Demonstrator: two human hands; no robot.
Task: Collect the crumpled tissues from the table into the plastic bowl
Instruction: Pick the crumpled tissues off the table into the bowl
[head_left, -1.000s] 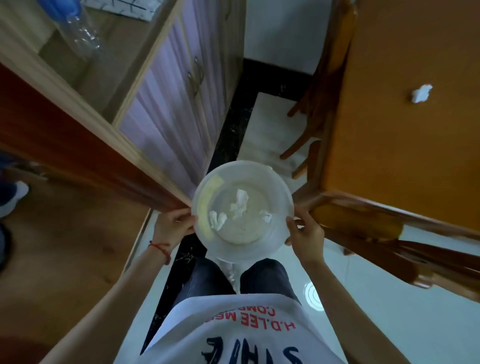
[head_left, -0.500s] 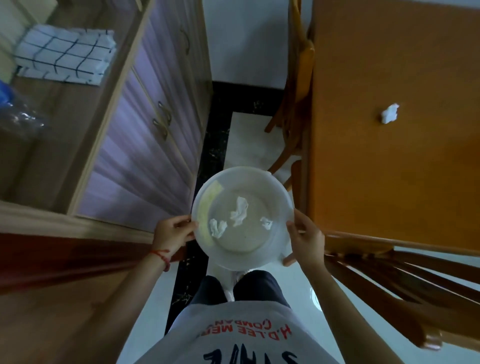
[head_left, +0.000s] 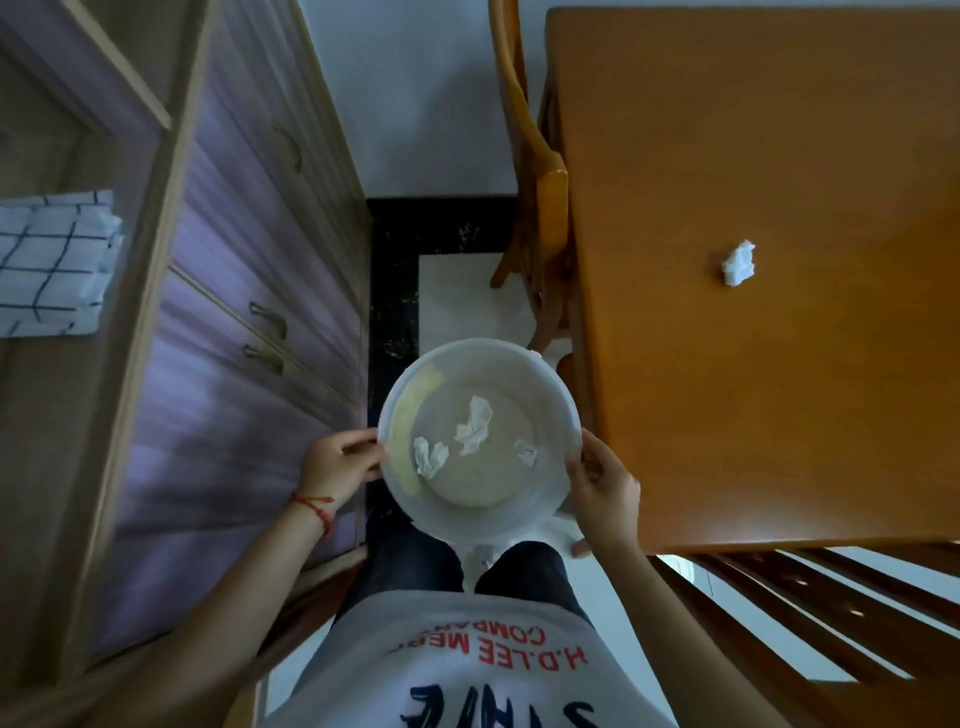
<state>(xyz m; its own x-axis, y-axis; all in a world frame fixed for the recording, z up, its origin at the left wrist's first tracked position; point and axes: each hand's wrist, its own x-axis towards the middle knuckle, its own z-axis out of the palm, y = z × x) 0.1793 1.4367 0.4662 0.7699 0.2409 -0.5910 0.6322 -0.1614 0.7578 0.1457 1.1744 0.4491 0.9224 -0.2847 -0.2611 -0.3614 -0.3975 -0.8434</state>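
Head camera looks straight down on a person standing beside an orange-brown wooden table, carrying a round translucent plastic bowl at waist height over the floor. The left hand grips the bowl's left rim and the right hand grips the right rim — each clamped on it, well apart from the other. Three crumpled white tissues lie in the bottom of the bowl. One crumpled white tissue sits alone on the tabletop, well away from the bowl. Collection looks mostly done — the step in hand is bringing the bowl toward that last piece. The next move probably calls for freeing one hand, likely the right, to reach across the table.
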